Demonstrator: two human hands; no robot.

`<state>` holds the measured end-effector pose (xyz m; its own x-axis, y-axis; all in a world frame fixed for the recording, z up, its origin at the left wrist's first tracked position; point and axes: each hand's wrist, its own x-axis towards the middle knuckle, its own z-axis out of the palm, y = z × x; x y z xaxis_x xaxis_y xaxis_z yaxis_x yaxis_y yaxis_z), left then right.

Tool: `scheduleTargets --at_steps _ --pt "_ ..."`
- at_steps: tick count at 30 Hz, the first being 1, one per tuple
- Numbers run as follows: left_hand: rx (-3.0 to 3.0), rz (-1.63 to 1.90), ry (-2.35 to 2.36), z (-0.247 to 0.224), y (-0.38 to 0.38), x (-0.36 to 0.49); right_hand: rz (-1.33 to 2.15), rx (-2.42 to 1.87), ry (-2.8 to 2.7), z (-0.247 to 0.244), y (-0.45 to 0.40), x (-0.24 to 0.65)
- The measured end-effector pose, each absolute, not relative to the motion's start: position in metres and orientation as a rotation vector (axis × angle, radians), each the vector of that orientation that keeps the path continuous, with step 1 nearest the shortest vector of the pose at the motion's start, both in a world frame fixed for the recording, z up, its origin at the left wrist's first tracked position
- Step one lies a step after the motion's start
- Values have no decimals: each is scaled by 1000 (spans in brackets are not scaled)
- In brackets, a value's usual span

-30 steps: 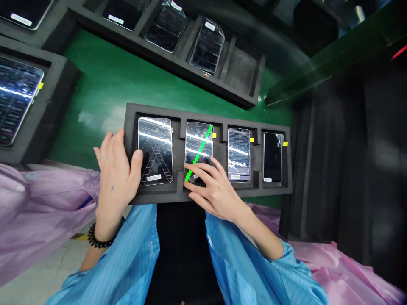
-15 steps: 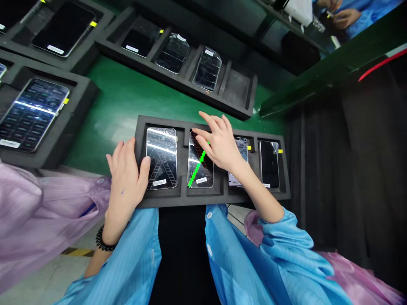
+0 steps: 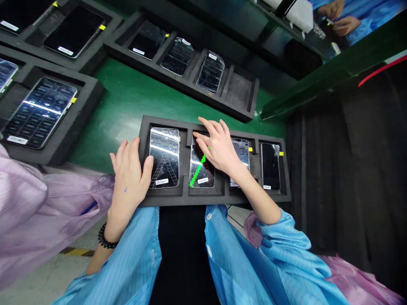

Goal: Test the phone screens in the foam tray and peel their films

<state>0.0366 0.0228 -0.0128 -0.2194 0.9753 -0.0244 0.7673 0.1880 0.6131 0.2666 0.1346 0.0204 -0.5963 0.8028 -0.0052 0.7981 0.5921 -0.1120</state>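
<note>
A black foam tray [image 3: 165, 198] lies in front of me with several phones in its compartments. My left hand [image 3: 130, 176], fingers spread, rests along the tray's left end, its thumb beside the leftmost phone [image 3: 164, 157], which shows a white grid pattern. My right hand [image 3: 218, 148] is over the second phone [image 3: 199, 176], a fingertip at its upper left part; a thick green diagonal line runs across that screen. Its fingers are apart and hold nothing. My wrist and hand partly cover the third phone [image 3: 241, 150]. A dark phone [image 3: 270, 166] lies at the right end.
Behind is another foam tray [image 3: 178, 84] with wrapped phones and a vacant right compartment. More phone trays [image 3: 92, 95] stand at the left on the green table [image 3: 127, 101]. Pink sleeves [image 3: 73, 190] are at the left. Another person's hands [image 3: 343, 25] show at the top right.
The view has shifted slightly, so the trays at the left appear further right. My right hand stays over the second phone, and the green line there now ends slightly lower.
</note>
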Motion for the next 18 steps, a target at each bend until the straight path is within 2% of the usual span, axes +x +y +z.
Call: scheduleTargets --at_steps 18 --pt "1651 656 2086 -9 23 41 224 -1362 -2696 18 78 293"
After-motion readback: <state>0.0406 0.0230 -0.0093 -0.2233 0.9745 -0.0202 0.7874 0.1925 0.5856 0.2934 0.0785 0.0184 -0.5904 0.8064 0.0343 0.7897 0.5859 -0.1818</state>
